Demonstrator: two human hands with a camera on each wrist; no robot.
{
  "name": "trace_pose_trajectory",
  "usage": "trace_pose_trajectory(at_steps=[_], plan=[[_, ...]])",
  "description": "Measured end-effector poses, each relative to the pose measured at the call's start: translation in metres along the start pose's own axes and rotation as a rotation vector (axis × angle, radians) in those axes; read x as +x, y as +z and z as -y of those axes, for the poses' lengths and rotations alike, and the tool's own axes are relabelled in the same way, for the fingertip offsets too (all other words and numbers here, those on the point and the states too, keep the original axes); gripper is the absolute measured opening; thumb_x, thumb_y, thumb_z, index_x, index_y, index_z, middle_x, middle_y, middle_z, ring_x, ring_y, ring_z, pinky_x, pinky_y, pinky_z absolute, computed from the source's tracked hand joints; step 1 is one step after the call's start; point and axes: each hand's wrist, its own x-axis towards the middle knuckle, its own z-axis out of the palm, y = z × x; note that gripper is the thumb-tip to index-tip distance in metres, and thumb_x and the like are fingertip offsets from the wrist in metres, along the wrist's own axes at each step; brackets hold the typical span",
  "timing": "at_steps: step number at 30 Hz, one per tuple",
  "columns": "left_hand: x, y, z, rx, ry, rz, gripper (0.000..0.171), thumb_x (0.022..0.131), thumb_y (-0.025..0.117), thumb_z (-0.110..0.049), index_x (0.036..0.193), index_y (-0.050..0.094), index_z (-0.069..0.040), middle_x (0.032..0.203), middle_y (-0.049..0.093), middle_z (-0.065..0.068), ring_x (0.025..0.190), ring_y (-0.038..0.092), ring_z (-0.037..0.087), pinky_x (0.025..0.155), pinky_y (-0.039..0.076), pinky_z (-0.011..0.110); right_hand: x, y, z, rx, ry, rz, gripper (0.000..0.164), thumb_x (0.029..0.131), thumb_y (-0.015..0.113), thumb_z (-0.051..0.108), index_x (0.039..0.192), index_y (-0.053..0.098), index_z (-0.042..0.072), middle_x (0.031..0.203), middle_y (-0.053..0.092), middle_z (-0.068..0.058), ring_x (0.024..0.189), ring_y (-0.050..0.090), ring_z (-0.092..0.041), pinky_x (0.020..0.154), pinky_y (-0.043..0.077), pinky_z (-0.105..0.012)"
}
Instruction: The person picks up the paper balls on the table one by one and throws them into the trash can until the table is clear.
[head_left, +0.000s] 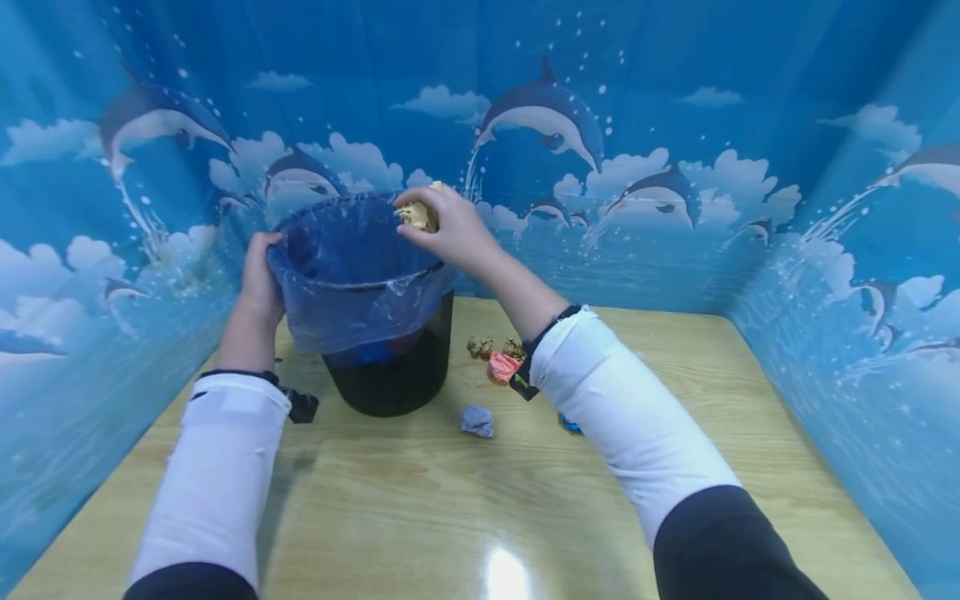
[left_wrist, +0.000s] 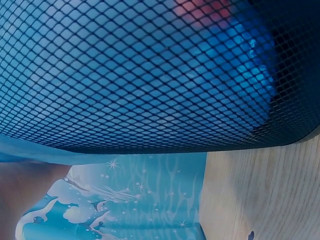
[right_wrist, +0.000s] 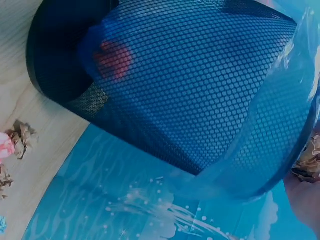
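Note:
A black mesh wastebasket (head_left: 397,383), lined with a translucent blue plastic bag (head_left: 352,317), stands upright on the table. My left hand (head_left: 260,279) grips its left rim, thumb over the folded bag edge. At the right side of the opening, my right hand (head_left: 459,232) holds a crumpled yellowish-brown paper ball (head_left: 420,215) between thumb and fingers, level with the rim. The right wrist view also catches that paper ball at its right edge. Through the mesh, a red crumpled piece (right_wrist: 114,60) and a bright blue one (left_wrist: 252,70) show low inside the bag.
Right of the basket lie a pink paper ball (head_left: 503,367), brown paper balls (head_left: 480,347), a grey-violet one (head_left: 477,421) and a blue one (head_left: 569,423), partly behind the right forearm. A dolphin-printed curtain (head_left: 660,250) encloses the wooden table (head_left: 420,508) on three sides.

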Motion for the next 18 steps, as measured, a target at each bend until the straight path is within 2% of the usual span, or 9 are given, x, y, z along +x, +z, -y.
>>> trace_pose_trajectory(at_steps=[9, 18], plan=[[0.002, 0.0, 0.0, -0.008, -0.001, 0.001, 0.089, 0.091, 0.041, -0.049, 0.15, -0.023, -0.033, 0.155, -0.034, -0.014, 0.142, -0.032, 0.012, 0.118, -0.014, 0.035, 0.004, 0.011, 0.007, 0.024, 0.031, 0.069, 0.038, 0.094, 0.063, 0.029, 0.131, 0.058, 0.019, 0.126, 0.05, -0.009, 0.094, 0.053, -0.017, 0.07, 0.048, -0.024], [0.002, -0.001, 0.0, 0.003, -0.008, -0.001, 0.089, 0.091, 0.041, -0.051, 0.15, -0.024, -0.034, 0.155, -0.034, -0.014, 0.143, -0.031, 0.013, 0.119, -0.014, 0.037, 0.006, 0.017, 0.012, 0.024, 0.05, 0.123, 0.037, 0.095, 0.062, 0.03, 0.129, 0.058, 0.019, 0.122, 0.049, -0.01, 0.097, 0.053, -0.018, 0.072, 0.048, -0.023]])
